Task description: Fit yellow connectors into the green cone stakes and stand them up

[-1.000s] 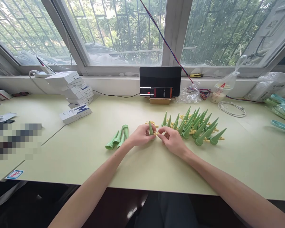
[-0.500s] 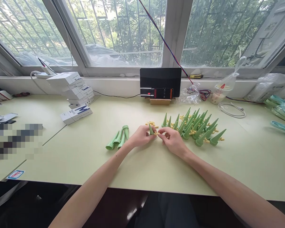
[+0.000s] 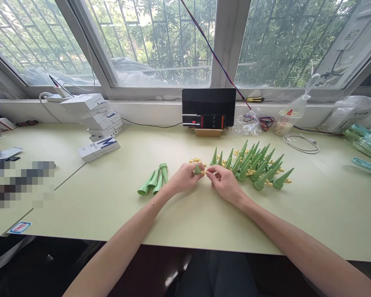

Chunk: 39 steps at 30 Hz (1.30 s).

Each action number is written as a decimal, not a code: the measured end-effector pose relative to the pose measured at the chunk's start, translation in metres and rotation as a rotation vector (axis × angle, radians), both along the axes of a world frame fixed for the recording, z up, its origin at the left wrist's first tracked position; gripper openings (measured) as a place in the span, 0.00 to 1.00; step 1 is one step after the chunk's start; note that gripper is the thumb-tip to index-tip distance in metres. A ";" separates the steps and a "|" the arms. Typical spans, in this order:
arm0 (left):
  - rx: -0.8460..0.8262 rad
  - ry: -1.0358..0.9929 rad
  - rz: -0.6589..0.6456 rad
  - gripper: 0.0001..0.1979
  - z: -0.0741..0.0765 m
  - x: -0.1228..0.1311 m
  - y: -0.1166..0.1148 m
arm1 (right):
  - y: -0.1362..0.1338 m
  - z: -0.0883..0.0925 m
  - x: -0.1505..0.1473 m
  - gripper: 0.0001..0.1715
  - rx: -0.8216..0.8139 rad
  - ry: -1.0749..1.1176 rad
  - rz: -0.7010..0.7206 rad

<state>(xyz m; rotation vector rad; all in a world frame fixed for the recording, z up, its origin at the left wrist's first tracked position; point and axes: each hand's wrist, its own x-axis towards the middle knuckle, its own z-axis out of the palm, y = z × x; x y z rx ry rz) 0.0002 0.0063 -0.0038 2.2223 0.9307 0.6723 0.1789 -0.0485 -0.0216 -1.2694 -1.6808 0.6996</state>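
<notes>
While cone (image 3: 197,169) in hand (image 3: 185,177), bagged cup (image 3: 285,123)

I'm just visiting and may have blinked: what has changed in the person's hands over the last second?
The green cone in the left hand has tipped: it looks shorter now, though whether it leans toward or away from the camera is hard to tell. Nothing was picked up or let go. The right hand stays at the yellow piece; the standing cones stayed put.
</notes>
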 end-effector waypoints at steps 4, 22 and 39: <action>0.019 0.009 0.008 0.06 0.002 0.001 -0.002 | 0.000 0.001 0.000 0.16 -0.009 -0.009 -0.008; -0.063 -0.038 0.022 0.09 0.003 0.002 -0.002 | 0.000 0.002 0.000 0.23 -0.021 -0.024 -0.023; -0.054 -0.066 0.030 0.12 0.001 0.000 -0.001 | -0.002 0.000 -0.002 0.18 -0.062 0.019 0.028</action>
